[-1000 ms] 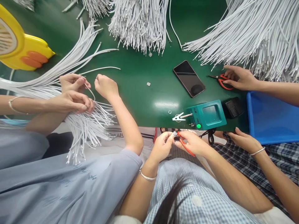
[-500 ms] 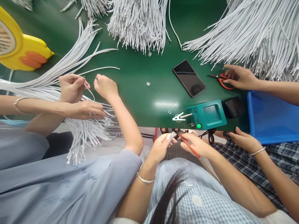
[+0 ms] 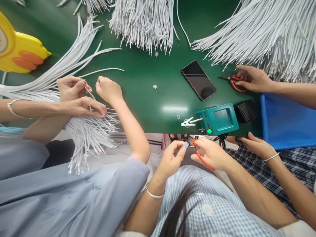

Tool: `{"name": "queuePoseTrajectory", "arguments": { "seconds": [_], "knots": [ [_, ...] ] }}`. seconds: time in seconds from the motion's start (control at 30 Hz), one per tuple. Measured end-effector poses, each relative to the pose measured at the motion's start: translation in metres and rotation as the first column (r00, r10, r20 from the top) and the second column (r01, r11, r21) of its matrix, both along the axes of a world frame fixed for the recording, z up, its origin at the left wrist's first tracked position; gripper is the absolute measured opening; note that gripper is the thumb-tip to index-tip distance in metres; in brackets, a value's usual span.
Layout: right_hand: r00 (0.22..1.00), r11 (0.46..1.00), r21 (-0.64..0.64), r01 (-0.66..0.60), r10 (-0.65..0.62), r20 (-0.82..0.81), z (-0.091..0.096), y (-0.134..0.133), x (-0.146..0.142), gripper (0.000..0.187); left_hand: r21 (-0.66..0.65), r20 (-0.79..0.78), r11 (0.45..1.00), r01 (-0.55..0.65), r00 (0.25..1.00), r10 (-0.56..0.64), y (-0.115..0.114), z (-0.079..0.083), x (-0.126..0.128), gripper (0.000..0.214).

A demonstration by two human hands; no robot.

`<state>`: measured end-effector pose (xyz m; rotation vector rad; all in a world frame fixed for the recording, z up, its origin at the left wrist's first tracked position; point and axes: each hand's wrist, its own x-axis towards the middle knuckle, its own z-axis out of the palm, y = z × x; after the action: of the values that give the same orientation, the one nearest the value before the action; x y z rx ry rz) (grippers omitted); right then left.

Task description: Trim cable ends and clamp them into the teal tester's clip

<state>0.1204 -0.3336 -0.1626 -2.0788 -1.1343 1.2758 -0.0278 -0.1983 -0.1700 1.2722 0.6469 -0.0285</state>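
My left hand [image 3: 171, 158], a silver bracelet on its wrist, is closed in a pinch on a small white cable end [image 3: 185, 144] just below the table's near edge. My right hand [image 3: 212, 153] is closed round red-handled snips [image 3: 201, 155], whose tip meets the cable end. Both hands hover over my checked shirt, right under a teal box [image 3: 218, 119] with a green lamp and a white clip [image 3: 187, 122] on its lead.
Bundles of white cables [image 3: 145, 23] cover the far side of the green table [image 3: 148, 85]. A phone [image 3: 198, 80] and a blue bin [image 3: 286, 120] lie right. Co-workers' hands [image 3: 86, 98] sort cables left; another person's hand [image 3: 251, 79] rests on red snips [image 3: 234, 84].
My hands drew apart half a second ago, then came together again, the snips' tip back at the cable end. The co-worker's hand at left shifted along the cable bundle.
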Motion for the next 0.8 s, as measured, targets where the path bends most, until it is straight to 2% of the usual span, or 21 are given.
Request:
{"name": "queuePoseTrajectory", "arguments": {
  "seconds": [0.13,0.27,0.53,0.8],
  "knots": [
    [0.988,0.999,-0.01,-0.044,0.045,0.147,0.008,0.001,0.001,0.051,0.144,0.01,0.99,0.0,1.0,-0.002,-0.004,-0.002,-0.003,0.02],
    [0.976,0.997,-0.022,-0.071,0.074,0.207,0.01,0.003,-0.001,0.051,0.209,0.009,0.978,0.0,1.0,-0.002,-0.006,-0.004,-0.002,0.018],
    [0.956,0.993,-0.067,-0.095,0.11,0.273,0.007,0.003,0.0,0.043,0.257,-0.021,0.966,0.034,0.999,-0.03,-0.003,-0.004,-0.001,0.017],
    [0.945,0.986,-0.092,-0.138,0.159,0.285,-0.008,0.0,-0.001,0.051,0.309,-0.079,0.947,0.092,0.994,-0.071,-0.002,-0.008,0.0,0.019]
  ]
}}
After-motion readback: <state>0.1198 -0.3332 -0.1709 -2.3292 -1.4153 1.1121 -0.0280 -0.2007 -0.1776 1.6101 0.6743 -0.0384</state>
